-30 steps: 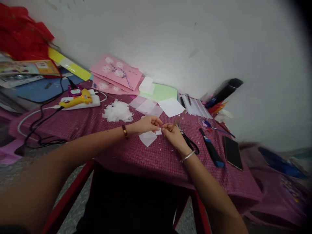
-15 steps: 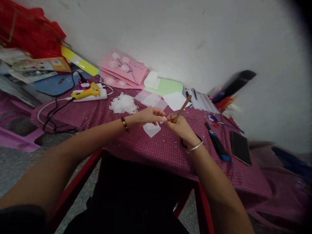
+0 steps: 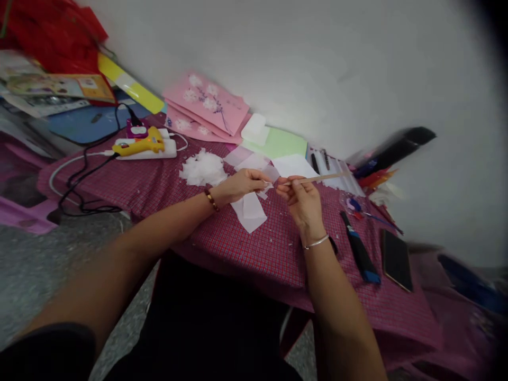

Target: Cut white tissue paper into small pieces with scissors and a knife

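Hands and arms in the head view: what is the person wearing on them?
The left hand has a bracelet of dark brown and amber beads at the wrist. The right hand has a thin silver bangle. Both forearms are bare; a dark sleeve edge shows near the left upper arm.

Stick (image 3: 317, 179): we see pale, matt wood, thin and smooth, pinched in our right hand (image 3: 302, 200).
Paper scrap (image 3: 266, 186): thin white tissue, matt, at our left hand (image 3: 242, 183) fingertips.
Sheets (image 3: 250, 210): soft white tissue paper, slightly translucent, just under our hands.
Cloth (image 3: 222, 243): woven pink check fabric, matt, beneath everything.
Shreds (image 3: 202, 168): fluffy white tissue, crumpled, beyond our left hand.
Glue gun (image 3: 137, 146): glossy yellow plastic, far left of our hands.
Cards (image 3: 208, 103): smooth pink paper, matt, beyond our hands.
Bangle (image 3: 316, 243): shiny metal on our right wrist.
Phone (image 3: 396, 259): dark, glossy slab, right of our hands.
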The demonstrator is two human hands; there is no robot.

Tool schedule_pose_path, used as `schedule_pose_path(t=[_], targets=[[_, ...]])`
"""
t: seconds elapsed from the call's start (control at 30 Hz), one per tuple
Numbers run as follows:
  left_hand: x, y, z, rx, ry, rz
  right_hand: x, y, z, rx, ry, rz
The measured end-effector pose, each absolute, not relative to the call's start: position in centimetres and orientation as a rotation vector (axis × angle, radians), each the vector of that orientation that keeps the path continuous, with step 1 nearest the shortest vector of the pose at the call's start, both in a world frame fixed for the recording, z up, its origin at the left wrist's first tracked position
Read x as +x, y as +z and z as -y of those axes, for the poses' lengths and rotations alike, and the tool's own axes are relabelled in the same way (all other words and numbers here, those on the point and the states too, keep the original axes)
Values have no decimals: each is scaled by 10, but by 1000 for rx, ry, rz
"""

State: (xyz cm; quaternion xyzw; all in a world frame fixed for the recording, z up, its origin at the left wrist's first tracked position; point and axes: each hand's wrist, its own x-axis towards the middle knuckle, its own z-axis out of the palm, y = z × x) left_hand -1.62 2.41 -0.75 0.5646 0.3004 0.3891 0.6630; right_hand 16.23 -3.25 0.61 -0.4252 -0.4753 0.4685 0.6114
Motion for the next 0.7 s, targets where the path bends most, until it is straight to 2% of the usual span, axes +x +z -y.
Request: schedule_pose_path(t=[0.23, 0.7], targets=[[-16, -14, -16, 1296, 838, -588, 153, -3, 44, -1077, 821, 1266], [-12, -12, -10, 1237, 737, -576, 155, -16, 42, -1051, 755, 1343]])
